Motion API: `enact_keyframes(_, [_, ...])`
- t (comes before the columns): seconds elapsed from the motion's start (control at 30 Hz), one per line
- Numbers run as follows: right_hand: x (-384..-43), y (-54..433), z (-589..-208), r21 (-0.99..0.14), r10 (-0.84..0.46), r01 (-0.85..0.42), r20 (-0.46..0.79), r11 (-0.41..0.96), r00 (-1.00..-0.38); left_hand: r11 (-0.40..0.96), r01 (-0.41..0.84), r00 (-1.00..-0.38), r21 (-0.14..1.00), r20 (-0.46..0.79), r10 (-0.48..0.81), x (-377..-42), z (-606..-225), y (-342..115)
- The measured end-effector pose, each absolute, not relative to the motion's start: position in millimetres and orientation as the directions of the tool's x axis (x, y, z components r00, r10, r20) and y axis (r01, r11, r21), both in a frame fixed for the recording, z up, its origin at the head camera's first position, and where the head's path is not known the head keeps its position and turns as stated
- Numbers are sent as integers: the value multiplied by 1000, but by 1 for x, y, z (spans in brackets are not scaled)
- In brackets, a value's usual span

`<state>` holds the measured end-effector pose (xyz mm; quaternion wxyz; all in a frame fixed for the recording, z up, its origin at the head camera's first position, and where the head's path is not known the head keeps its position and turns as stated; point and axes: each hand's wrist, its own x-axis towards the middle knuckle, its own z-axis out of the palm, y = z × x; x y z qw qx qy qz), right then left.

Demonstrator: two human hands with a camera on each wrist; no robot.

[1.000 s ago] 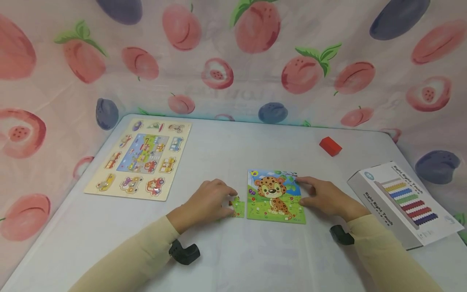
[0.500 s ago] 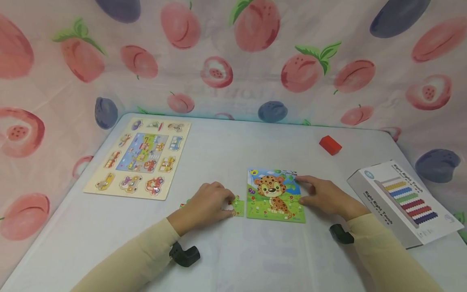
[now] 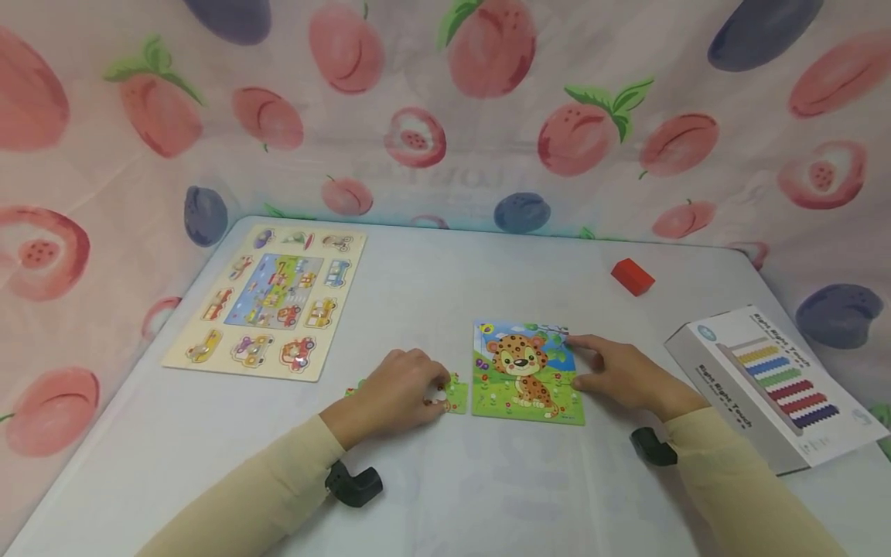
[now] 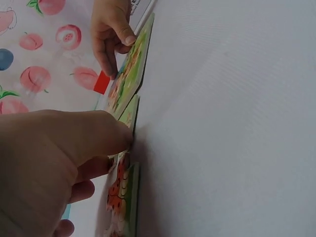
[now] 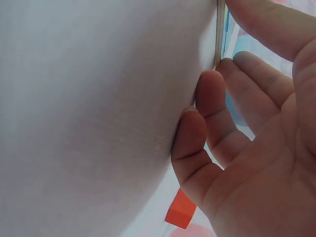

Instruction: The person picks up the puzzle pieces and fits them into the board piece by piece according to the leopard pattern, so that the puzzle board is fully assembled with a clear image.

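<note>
A square leopard puzzle [image 3: 525, 371] lies flat in the middle of the white table. Just left of it, my left hand [image 3: 397, 391] pinches a small green puzzle piece [image 3: 456, 399] between thumb and fingers. The left wrist view has the thumb [image 4: 116, 133] along that piece's near edge. More spotted puzzle pieces [image 4: 121, 202] lie beside it, mostly covered by the hand in the head view. My right hand [image 3: 626, 379] rests at the leopard puzzle's right edge, thumb and index finger spread along it. Its other fingertips [image 5: 192, 123] touch the tabletop.
At the left back lies a wooden vehicle peg puzzle board [image 3: 267, 302]. A red block [image 3: 632, 277] sits at the right back. A white toy box [image 3: 773, 387] stands beside the right forearm. A fruit-patterned cloth [image 3: 418, 116] rises behind the table.
My left hand has dipped slightly toward me, and a green edge of pieces now shows left of it. My right hand and the leopard puzzle have stayed in place.
</note>
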<state>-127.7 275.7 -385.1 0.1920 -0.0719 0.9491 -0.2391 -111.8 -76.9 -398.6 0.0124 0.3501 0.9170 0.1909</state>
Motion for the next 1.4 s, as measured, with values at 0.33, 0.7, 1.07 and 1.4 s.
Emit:
enact_keyframes(0.33, [-127, 275, -385, -490, -225, -32, -341, 871, -913, 665, 644, -735, 377, 63, 676, -107, -387, -75])
enact_keyframes(0.7, [-128, 277, -385, -488, -224, -30, -344, 872, -912, 615, 689, -686, 385, 70, 725, -109, -380, -44])
enact_keyframes(1.07, [-128, 275, -384, -486, -234, -46, -334, 873, -913, 617, 713, -665, 332, 42, 746, -116, -380, 5])
enact_keyframes(1.4, [-128, 278, -384, -500, -246, -53, -329, 864, -912, 632, 707, -674, 318, 31, 738, -122, -384, 41])
